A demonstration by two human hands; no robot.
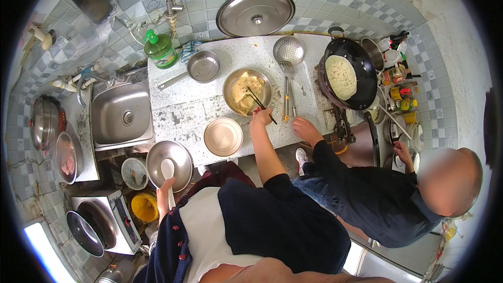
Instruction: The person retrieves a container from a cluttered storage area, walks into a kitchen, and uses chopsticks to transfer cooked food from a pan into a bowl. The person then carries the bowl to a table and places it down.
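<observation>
My right hand grips a pair of dark chopsticks. Their tips reach into folded, cooked flatbread lying in a steel bowl on the counter. Low at my left side, my left hand has hold of a larger steel bowl and a white spoon, whose head lies over the bowl's inside. Between the two hands, a cream-coloured bowl rests near the counter's front edge.
A co-worker's hand is at a spatula's handle. Beyond it, a black wok holds a pale pancake. A small saucepan, a skimmer and a green pump bottle stand behind; a sink is left.
</observation>
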